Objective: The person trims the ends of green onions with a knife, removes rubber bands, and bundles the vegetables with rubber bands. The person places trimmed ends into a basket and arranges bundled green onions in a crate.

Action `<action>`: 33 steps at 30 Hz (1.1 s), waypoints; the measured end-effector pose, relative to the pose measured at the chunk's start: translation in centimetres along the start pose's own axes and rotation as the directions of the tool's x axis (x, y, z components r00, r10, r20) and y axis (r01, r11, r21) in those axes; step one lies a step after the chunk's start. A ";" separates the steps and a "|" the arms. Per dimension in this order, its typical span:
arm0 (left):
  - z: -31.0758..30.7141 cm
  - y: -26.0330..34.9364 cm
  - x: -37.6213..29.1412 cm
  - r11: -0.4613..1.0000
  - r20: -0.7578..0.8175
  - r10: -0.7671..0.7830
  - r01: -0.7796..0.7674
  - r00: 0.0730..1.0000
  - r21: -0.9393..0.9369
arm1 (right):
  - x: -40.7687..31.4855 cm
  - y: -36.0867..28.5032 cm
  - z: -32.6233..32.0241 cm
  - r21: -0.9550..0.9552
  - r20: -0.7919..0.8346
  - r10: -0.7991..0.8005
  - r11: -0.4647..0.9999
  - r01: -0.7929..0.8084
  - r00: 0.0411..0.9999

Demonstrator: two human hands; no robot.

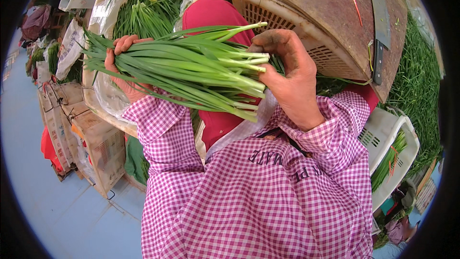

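Note:
A loose bunch of green Chinese chives [187,68] lies across the view above my lap, its pale stem ends pointing right. My left hand [125,64] is closed around the leafy end, with the leaf tips sticking out past the fingers on the left. At the stem ends is my right hand [293,72], its thumb and soiled forefinger curved around several of the white tips. Whether those fingers pinch a stem is not clear. My red-clad knee [219,14] shows behind the bunch.
A plastic-lined crate [107,104] with more chives stands at the left. On the worn board [345,36] lie a cleaver [380,25] and red string [354,1]. A white basket [391,172] holds a tied bundle. Loose chives [417,97] pile up at the right; stacked crates [93,144] stand left.

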State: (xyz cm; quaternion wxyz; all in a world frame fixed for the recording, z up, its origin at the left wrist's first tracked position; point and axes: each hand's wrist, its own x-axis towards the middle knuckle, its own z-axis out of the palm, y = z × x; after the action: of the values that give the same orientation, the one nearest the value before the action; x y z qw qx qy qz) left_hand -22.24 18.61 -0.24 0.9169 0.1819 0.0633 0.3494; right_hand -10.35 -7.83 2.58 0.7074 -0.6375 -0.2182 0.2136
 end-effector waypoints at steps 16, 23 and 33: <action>-1.1 0.4 -0.6 0.990 0.219 0.063 -0.033 0.974 -0.137 | -2.6 -0.2 0.3 -0.027 0.091 0.048 0.999 -0.046 0.995; -1.2 0.0 -1.1 0.969 0.256 0.102 -0.039 0.961 -0.242 | -3.3 0.2 -1.9 -0.002 0.076 0.105 0.994 -0.105 0.992; -1.2 0.0 -0.8 0.966 0.334 0.112 -0.024 0.936 -0.257 | -0.4 2.0 -1.9 -0.171 0.125 0.093 0.983 -0.071 0.988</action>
State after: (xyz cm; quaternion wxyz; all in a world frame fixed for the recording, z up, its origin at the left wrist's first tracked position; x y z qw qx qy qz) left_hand -23.12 18.40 -1.34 0.9165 0.1261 -0.1496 0.3489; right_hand -9.64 -9.44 0.41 0.6264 -0.6870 -0.2552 0.2657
